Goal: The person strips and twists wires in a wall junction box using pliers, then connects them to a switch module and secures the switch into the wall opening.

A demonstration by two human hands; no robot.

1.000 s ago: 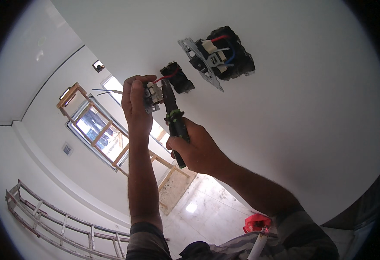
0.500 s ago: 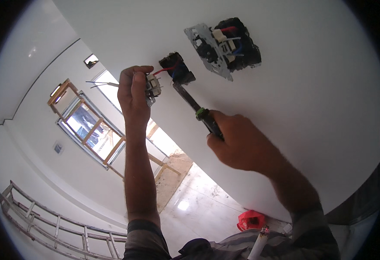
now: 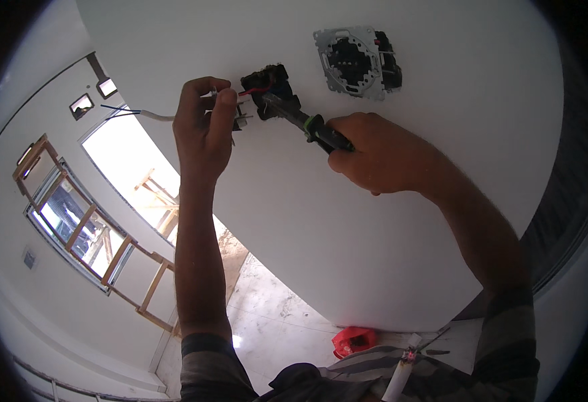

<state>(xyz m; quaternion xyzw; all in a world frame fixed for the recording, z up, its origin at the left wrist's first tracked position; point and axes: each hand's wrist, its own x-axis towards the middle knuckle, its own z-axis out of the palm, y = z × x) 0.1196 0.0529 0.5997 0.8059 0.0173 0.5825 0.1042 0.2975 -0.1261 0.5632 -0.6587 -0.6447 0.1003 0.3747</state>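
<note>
Left hand (image 3: 203, 130): my fingers are clamped on the wired insert (image 3: 240, 121), at eleven o'clock in view.
Right hand (image 3: 381, 154): at two o'clock, wrapped round my black-handled tool (image 3: 315, 129).
Tool tip: at the dark wall opening (image 3: 282, 77), twelve o'clock.
Framed socket (image 3: 349, 61): one o'clock.

The black-and-green tool (image 3: 295, 115), beside the wiring device (image 3: 240, 123) a second ago, now has its tip at the dark wall opening (image 3: 282, 75). The right hand (image 3: 378, 153) is farther from the left hand (image 3: 202, 134), which covers more of the device. The metal mounting frame (image 3: 329, 61) appears more face-on; the ladder (image 3: 54, 390) has nearly left view.
</note>
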